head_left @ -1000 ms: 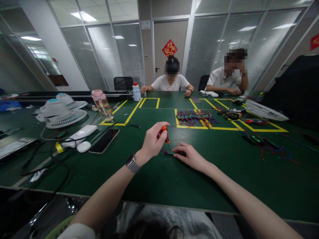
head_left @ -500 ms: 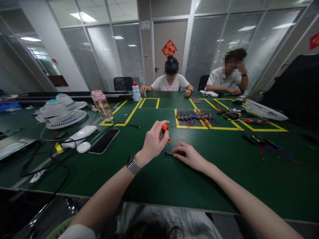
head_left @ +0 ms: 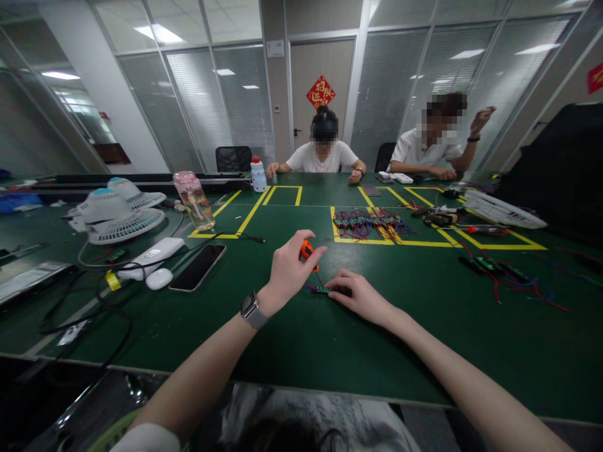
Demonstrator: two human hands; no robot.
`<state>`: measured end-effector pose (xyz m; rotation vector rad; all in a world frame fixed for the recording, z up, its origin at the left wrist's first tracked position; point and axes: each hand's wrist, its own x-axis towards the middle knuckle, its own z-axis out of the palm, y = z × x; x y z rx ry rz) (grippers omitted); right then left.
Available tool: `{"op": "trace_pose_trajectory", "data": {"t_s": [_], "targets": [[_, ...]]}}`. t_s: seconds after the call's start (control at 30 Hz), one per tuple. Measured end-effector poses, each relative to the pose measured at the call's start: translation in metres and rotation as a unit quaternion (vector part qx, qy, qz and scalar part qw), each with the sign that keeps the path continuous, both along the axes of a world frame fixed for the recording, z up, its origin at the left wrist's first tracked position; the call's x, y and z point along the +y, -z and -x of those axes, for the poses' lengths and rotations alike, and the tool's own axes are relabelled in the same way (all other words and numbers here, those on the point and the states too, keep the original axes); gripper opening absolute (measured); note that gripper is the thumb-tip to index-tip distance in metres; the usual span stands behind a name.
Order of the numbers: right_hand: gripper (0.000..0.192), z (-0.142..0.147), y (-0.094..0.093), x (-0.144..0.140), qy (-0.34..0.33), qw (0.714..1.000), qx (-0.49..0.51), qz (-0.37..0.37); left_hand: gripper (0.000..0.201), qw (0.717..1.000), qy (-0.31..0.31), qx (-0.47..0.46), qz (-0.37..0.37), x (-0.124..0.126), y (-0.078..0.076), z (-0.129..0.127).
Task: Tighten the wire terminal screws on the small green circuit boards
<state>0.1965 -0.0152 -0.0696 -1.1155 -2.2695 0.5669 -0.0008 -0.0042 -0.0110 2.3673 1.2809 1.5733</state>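
A small green circuit board (head_left: 322, 290) with thin red and blue wires trailing off its left end lies flat on the green table (head_left: 301, 351), near the middle and just in front of the person. Farther back, a yellow-taped rectangle (head_left: 372, 242) on the table holds a heap of similar wired boards (head_left: 370, 222), and a clear bottle (head_left: 194, 199) with a pink lid — pale contents inside — stands to the left. The left hand (head_left: 288, 270) is closed around a small orange-handled screwdriver (head_left: 308, 254), its tip down on the board, while the right hand (head_left: 360, 295) lies nearly flat, fingertips pressing the board's right end — holding it to the table.
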Motion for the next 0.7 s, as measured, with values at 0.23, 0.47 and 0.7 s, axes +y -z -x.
{"op": "trace_pose_trajectory", "data": {"t_s": [0.23,0.47,0.7], "targets": [[0.014,-0.0003,0.0019,0.0,-0.004,1.0,0.006,-0.003,0.015,0.999,0.028,0.039,-0.002,-0.0028,-0.0057,0.0064],[0.014,-0.0005,0.0016,0.0,0.0,1.0,0.005,-0.001,0.022,1.0,0.012,0.008,-0.018,0.0003,-0.0018,0.0016],[0.014,-0.0009,0.0024,0.0007,0.0,1.0,0.007,-0.002,0.021,0.998,0.043,0.023,-0.034,-0.0043,-0.0059,0.0039]]}}
